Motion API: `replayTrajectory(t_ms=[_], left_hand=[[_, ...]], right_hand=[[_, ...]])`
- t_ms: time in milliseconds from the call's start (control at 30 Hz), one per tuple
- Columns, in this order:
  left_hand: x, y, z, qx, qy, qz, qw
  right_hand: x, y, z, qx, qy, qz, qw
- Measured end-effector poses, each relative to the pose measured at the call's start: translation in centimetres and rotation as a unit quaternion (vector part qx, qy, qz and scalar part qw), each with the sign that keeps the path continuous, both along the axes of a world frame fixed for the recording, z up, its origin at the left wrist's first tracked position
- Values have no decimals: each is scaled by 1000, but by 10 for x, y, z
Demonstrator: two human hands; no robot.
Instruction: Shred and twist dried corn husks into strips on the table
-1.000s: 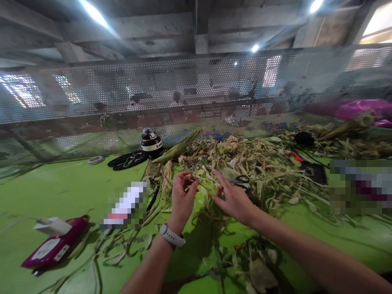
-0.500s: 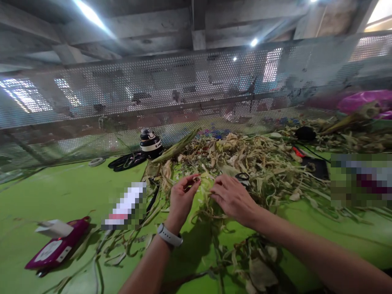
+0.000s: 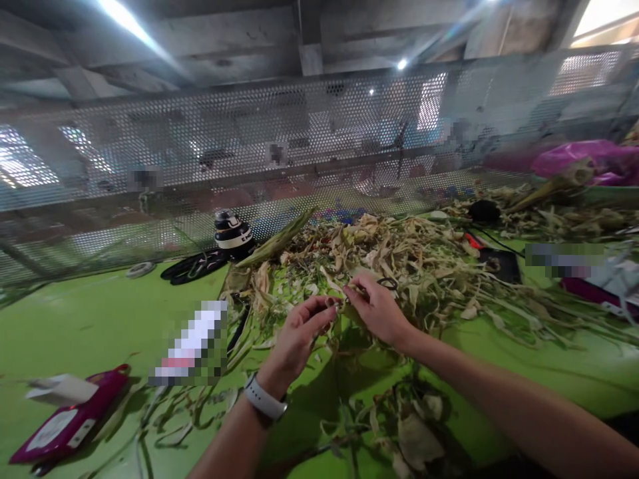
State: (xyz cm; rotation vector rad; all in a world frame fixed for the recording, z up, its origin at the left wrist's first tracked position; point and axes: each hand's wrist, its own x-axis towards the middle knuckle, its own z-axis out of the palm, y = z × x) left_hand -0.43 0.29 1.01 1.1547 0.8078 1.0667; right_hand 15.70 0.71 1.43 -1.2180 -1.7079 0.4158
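Note:
My left hand (image 3: 303,327), with a pale band on its wrist, is raised over the green table. Its thumb and fingers are closed in a pinch near a thin strip. Close beside it, my right hand (image 3: 378,311) pinches a pale strip of dry leaf or husk (image 3: 329,279), whose upper end sticks up between the hands. The fingertips almost meet, and they hide the strip's lower part. Behind them spreads a heap of dry leaves (image 3: 384,243). A black looped handle (image 3: 387,284) shows just past my right hand. More dry scraps (image 3: 419,432) lie below, nearer me.
A dark bottle (image 3: 233,236) stands at the back beside a black coil (image 3: 194,266) and a pale ring (image 3: 140,269). To the left are a blurred-out flat object (image 3: 192,346) and a magenta tissue pack (image 3: 62,426). Perforated mesh (image 3: 299,146) runs along the back; a pink bag (image 3: 579,159) lies far right.
The view has turned slightly right, so the table's things sit further left. My hands have come closer together. The yellowish-green piece between them no longer shows; a pale strip does.

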Motion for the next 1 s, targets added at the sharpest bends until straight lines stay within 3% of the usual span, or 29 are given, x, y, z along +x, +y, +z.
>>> replayTrajectory(t_ms=[133, 267, 400, 567, 733, 800, 933, 1000], left_hand=[[3, 2, -4, 26, 25, 21, 999], [3, 5, -5, 33, 45, 21, 998], [-2, 9, 1, 5, -5, 71, 997], [-10, 14, 8, -65, -47, 119, 990], [-11, 17, 6, -97, -69, 105, 987], [-11, 18, 4, -95, -69, 78, 990], [-8, 17, 0, -77, -61, 45, 994], [-7, 16, -2, -71, -61, 36, 995]], right_hand=[[-2, -1, 0, 28, -6, -2, 1000], [-3, 0, -3, 9, 17, 7, 1000], [0, 3, -2, -27, 116, 26, 993], [12, 4, 15, -121, 279, 104, 947], [23, -1, 28, -166, 375, 251, 877], [23, -4, 29, -162, 348, 267, 884], [17, -7, 26, -115, 250, 228, 934], [14, -8, 24, -113, 261, 218, 933]])
